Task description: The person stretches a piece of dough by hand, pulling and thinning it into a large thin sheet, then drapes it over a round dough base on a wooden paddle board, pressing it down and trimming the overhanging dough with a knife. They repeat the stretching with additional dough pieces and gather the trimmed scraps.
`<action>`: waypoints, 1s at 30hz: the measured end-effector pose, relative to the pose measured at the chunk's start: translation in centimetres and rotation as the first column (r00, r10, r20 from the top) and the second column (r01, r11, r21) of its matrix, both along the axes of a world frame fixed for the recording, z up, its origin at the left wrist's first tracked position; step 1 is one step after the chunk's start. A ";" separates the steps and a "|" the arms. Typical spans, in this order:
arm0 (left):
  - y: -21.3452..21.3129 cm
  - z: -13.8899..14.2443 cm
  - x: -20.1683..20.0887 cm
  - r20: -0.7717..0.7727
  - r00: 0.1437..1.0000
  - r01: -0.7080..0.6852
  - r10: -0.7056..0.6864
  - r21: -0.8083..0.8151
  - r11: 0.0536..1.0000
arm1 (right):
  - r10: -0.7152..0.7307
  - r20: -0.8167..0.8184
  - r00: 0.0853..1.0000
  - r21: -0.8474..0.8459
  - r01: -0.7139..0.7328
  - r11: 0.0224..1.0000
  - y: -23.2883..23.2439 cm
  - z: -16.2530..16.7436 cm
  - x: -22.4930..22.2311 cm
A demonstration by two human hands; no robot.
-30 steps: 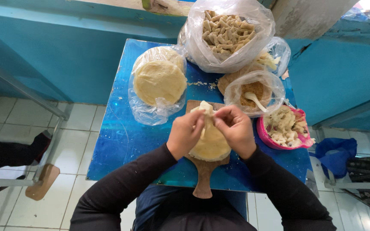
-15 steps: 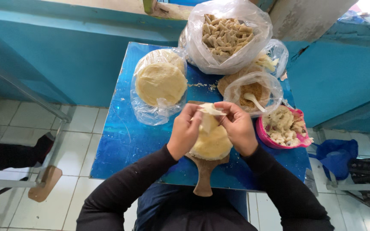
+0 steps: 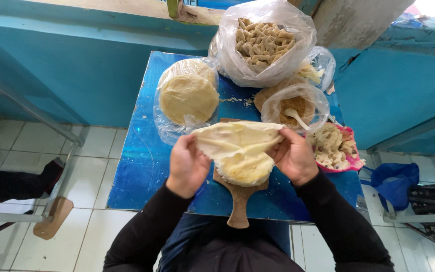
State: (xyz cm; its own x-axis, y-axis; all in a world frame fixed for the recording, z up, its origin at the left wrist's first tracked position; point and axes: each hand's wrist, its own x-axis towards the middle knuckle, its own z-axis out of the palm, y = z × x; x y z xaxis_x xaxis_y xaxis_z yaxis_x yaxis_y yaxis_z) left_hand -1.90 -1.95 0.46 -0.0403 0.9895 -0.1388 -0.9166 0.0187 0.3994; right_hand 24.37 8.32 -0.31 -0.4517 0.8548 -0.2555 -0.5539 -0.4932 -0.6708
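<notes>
Both hands, left [image 3: 186,166] and right [image 3: 294,157], pinch a thin pale dough sheet [image 3: 235,139] over the wooden paddle board [image 3: 239,201]; bagged round wrappers [image 3: 188,97] at eleven o'clock.

left hand [image 3: 187,166] raised, fingers pinched | right hand [image 3: 294,157] raised, fingers pinched | forearms converging

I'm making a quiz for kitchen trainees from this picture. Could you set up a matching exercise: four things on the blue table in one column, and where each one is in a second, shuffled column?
Things:
1. thin dough sheet
2. wooden board
3. pink bowl
4. big bag of finger-shaped pieces

Places:
A. far edge of the blue table
B. held up between left hand and right hand
C. right of the board
D. under the stack of sheets, handle toward the person

Pairs: 1-B, 2-D, 3-C, 4-A
</notes>
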 end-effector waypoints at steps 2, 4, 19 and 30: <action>-1.0 -0.4 -1.2 -0.003 1.000 -0.003 0.003 0.002 1.000 | -0.040 0.003 0.999 -0.010 0.040 0.999 0.0 0.3 0.4; -1.8 -0.4 -2.2 -0.021 0.999 -0.028 0.027 -0.049 0.998 | -0.042 0.084 0.996 -0.045 0.046 0.998 0.1 1.0 0.8; -7.0 2.2 -7.5 -0.261 0.921 -0.326 0.289 -0.114 0.938 | 0.297 0.471 0.831 0.246 -0.447 0.860 0.4 8.0 -1.4; -8.1 3.1 -7.6 -0.298 0.918 -0.283 0.260 -0.035 0.958 | 0.144 0.801 0.581 0.326 -0.625 0.710 3.1 1.1 -2.6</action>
